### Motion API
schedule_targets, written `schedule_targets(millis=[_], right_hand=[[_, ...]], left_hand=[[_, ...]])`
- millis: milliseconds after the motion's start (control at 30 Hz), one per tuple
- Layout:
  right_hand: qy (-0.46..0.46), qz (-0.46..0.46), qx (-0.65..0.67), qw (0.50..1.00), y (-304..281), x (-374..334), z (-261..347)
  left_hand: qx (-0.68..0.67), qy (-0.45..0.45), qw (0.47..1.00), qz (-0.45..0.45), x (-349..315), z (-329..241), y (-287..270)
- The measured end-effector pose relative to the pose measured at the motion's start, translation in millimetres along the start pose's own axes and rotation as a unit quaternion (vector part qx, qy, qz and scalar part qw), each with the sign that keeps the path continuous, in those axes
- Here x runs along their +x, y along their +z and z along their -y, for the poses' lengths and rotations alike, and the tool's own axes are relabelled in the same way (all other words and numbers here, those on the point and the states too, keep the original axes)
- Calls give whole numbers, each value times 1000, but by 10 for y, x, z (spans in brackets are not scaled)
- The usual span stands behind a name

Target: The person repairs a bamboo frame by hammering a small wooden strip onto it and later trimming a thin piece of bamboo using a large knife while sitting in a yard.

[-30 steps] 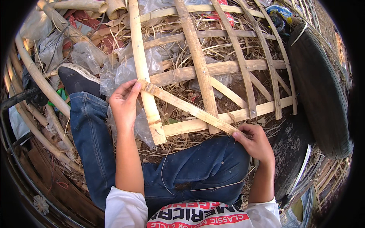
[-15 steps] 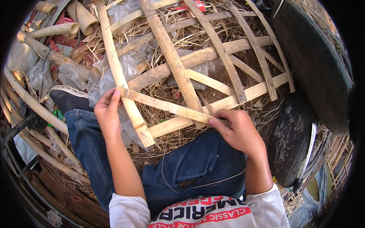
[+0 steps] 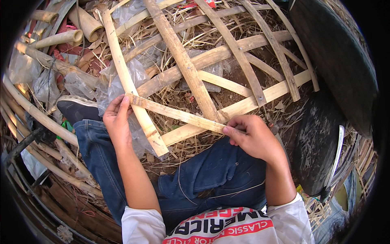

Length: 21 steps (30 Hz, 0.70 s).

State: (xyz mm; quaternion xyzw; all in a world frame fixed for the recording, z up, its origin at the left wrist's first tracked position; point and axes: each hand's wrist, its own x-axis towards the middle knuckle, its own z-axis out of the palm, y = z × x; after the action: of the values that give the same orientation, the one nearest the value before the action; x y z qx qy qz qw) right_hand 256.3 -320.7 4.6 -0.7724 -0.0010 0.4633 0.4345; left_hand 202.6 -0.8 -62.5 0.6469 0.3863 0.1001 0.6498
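A pale bamboo strip [image 3: 178, 114] slants down to the right between my hands, lying across the near left corner of a bamboo lattice frame [image 3: 227, 53]. My left hand [image 3: 118, 115] pinches its left end between thumb and fingers, just outside the lattice's left upright slat [image 3: 129, 84]. At the other end, my right hand [image 3: 251, 136] grips the strip with its thumb on top, near the frame's pale bottom slat [image 3: 245, 106]. Small metal nail heads show where some slats cross. The fingertips under the strip are partly hidden.
Clear plastic bags [image 3: 83, 85] and cut bamboo poles [image 3: 86, 25] lie at the left. Two black tyre-like pieces [image 3: 321, 150] stand close on the right. Dry straw and leaves cover the ground under the lattice. My bent legs in jeans [image 3: 207, 175] are just below the frame.
The view has shifted slightly. Both hands keep their hold on the bamboo strip, and its right end sits a little farther left against the lattice.
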Motion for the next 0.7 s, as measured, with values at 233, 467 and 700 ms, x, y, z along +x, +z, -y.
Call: schedule_targets(millis=[233,467,700], right_hand=[[-57,-42,13,997,53,13,-65],[-59,-28,8,998,37,26,-53],[-28,-1,29,999,-3,35,-24]], left_hand=[[-7,-4,1000,0,7,3,2],[-13,1,1000,5,2,0,1],[-24,4,1000,5,-10,-10,20]])
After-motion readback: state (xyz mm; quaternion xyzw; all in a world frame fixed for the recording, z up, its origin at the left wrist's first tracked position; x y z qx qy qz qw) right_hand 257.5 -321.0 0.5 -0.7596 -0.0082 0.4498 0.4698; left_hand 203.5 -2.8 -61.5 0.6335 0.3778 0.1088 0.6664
